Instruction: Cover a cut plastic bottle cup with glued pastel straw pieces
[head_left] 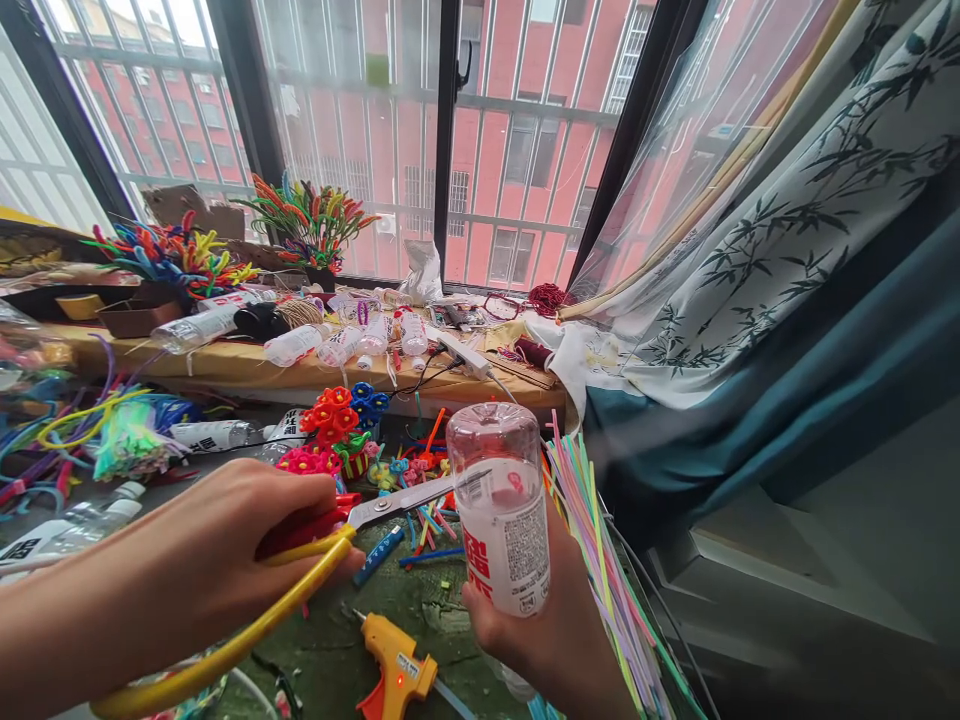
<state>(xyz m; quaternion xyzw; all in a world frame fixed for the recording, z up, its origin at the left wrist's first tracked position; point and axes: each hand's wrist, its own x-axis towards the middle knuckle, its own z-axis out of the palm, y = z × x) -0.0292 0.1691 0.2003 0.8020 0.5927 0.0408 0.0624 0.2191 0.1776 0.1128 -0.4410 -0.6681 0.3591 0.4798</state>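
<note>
My left hand (247,540) is wrapped round the red and yellow handles of a pair of scissors (382,506). The blades point right, and their tips meet the side of a clear plastic bottle (504,520) with a white label, just above the label's edge. My right hand (547,620) grips this bottle from below and behind, its base facing up and its neck down. Below, between the hands, a yellow glue gun (397,665) with a small lit red light lies on the green tabletop (322,650).
Colourful pipe-cleaner bundles (592,540) lie at the right, more (135,435) at the left. Red and blue craft flowers (330,415) stand beyond the scissors. A cluttered window ledge (225,372) holds bottles and potted craft plants. Curtains (810,220) hang at the right.
</note>
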